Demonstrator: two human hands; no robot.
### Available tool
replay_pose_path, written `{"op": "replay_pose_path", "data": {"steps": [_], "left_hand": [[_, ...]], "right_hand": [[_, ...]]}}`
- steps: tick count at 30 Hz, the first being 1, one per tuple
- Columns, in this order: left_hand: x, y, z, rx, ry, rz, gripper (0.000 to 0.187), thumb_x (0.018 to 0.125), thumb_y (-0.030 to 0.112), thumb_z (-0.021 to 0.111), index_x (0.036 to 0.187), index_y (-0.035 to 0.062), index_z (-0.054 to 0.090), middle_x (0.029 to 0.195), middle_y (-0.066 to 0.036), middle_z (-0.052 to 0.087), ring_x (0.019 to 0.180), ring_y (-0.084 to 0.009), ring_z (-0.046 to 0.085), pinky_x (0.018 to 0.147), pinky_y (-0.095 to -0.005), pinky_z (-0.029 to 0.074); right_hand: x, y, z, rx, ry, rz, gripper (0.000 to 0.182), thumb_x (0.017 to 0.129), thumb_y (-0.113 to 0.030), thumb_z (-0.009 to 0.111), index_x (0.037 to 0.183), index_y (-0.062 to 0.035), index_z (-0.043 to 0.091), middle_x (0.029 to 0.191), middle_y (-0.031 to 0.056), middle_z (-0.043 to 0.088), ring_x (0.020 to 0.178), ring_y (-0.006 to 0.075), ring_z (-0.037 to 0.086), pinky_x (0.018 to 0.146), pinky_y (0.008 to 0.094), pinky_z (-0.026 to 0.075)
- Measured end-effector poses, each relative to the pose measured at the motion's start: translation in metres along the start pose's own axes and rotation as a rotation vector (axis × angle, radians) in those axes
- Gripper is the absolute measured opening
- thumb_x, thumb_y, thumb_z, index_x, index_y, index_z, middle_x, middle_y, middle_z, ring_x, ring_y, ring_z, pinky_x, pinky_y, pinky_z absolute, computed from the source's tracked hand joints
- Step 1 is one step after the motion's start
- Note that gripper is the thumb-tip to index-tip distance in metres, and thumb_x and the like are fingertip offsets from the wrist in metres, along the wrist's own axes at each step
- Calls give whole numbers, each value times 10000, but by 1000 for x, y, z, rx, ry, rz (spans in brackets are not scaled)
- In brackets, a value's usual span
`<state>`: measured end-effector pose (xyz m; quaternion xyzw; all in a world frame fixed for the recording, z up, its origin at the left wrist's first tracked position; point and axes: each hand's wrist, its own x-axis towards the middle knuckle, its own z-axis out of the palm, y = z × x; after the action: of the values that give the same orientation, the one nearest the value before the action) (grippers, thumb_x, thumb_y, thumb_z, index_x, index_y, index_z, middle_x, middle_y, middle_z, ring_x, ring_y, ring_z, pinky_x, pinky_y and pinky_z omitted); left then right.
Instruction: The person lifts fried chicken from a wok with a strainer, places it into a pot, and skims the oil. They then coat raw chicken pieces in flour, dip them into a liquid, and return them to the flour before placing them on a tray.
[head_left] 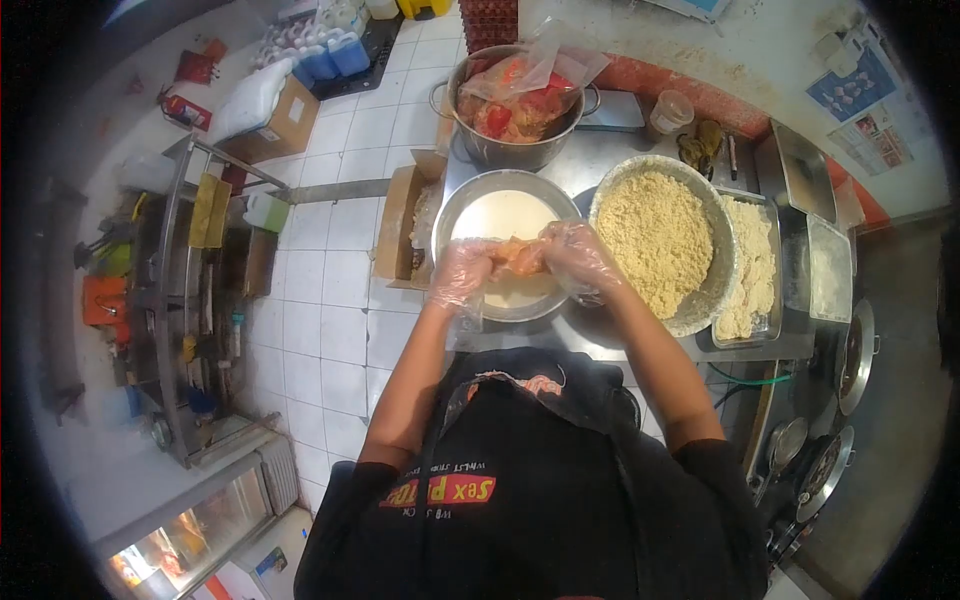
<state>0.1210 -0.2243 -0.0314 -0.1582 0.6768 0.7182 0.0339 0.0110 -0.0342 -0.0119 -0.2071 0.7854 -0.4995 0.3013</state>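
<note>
Stretched between my two hands is a piece of raw, orange-pink meat point(519, 257), which looks like marinated chicken. My left hand point(464, 274), in a clear plastic glove, is closed on its left end. My right hand point(581, 260), gloved the same way, grips the right end. Both hands are over a metal bowl point(445, 215) of white, milky liquid point(505, 214). Just right of my right hand is a large metal basin point(728, 268) filled with pale yellow, crumbly coating point(655, 235).
Behind the bowl, a big pot point(515, 152) holds plastic-wrapped reddish food. A tray point(770, 335) of coated pieces lies right of the basin. An open cardboard box point(393, 228) stands left of the bowl. Farther left is a metal shelf rack point(178, 330). Pans point(857, 355) line the right side.
</note>
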Motion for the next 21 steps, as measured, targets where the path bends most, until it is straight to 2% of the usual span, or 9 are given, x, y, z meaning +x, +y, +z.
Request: {"op": "replay_pose_path", "data": {"steps": [1,2,4,8,10,14,16,20,21], "left_hand": [[0,4,-1,27,-26,-102,324,747,-96,506,1031,-9,635,905,-59,652,826,-143,594,770,-272,478],[-2,8,3,28,-27,-102,324,747,-96,506,1031,-9,635,905,-59,652,826,-143,594,770,-272,478],[-8,14,19,-108,-115,210,330,802,-32,572,1131,-3,563,986,-56,628,907,-133,578,824,-265,463],[-2,2,26,-51,-71,194,320,813,38,610,1128,17,556,994,-42,617,923,-115,559,824,-252,448],[3,-8,18,-1,-46,-22,239,830,104,627,1053,30,585,971,-26,611,907,-108,549,808,-240,442],[6,-18,11,-91,-25,47,230,840,162,628,1009,8,595,919,-23,610,829,-95,547,740,-245,456],[2,-9,15,-265,33,-107,181,841,165,632,940,15,602,859,-9,589,769,-85,530,703,-231,445],[4,-24,9,-460,65,-162,149,846,166,623,903,29,604,818,-4,572,746,-86,515,691,-222,435],[4,-23,6,-491,15,-143,164,853,155,603,946,20,589,841,-22,580,783,-103,538,713,-235,451]], "right_hand": [[4,6,-1,13,-7,-26,250,733,-246,641,818,-11,650,761,96,621,697,158,579,603,311,461],[6,12,-2,14,-7,-26,250,733,-246,641,818,-11,650,761,96,621,697,158,579,603,311,461],[4,-2,-6,41,-82,59,286,757,-279,636,823,0,640,772,113,617,704,168,572,621,314,456],[2,-25,-10,-148,-112,-16,292,769,-287,624,830,-2,635,778,124,613,719,177,564,653,316,451],[-1,-26,-13,-161,-170,-129,275,776,-277,610,834,-9,632,773,129,609,727,193,561,679,325,447],[1,-24,-11,-138,-154,-41,251,774,-258,606,823,-13,627,761,117,603,712,193,552,668,324,445],[6,-11,-6,-46,-103,-39,233,774,-239,592,810,-11,620,748,106,593,699,182,542,660,320,441],[5,-8,-3,85,-89,-3,213,774,-216,582,798,-7,616,740,87,586,682,169,536,646,316,439],[6,-7,-3,57,-76,15,196,773,-198,576,789,-6,616,736,81,584,676,162,535,639,313,439]]}}
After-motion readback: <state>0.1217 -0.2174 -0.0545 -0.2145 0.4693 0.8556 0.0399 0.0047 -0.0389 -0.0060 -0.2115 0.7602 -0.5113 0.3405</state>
